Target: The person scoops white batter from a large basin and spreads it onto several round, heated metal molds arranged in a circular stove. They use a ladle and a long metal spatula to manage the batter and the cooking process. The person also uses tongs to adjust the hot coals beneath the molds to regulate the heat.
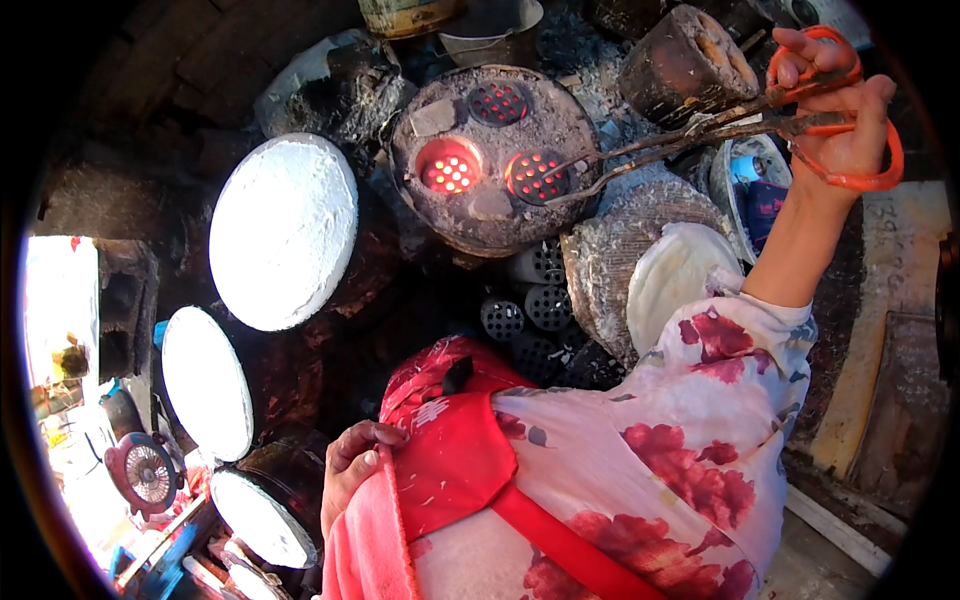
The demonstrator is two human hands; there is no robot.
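Observation:
My right hand (pixel 845 125) is closed round the orange looped handles of long metal tongs (pixel 690 135), raised at the upper right. The tongs reach left to a round ash-covered stove (pixel 455 215), their tips at a glowing perforated coal briquette (pixel 530 170) in its right hole. Whether they grip it cannot be made out. Another briquette (pixel 450 175) glows brightly in the left hole; a darker one (pixel 497 102) sits in the back hole. My left hand (pixel 350 460) is low at left, fingers curled at the edge of a red cloth (pixel 370 545), beside my red apron (pixel 455 465).
Several dark perforated briquettes (pixel 502 318) are stacked below the stove. White-faced round discs (pixel 285 230) stand at left, near a small fan (pixel 145 472). Right of the stove are a rough round block (pixel 610 245), a rusty cylinder (pixel 675 70) and a bucket (pixel 725 190).

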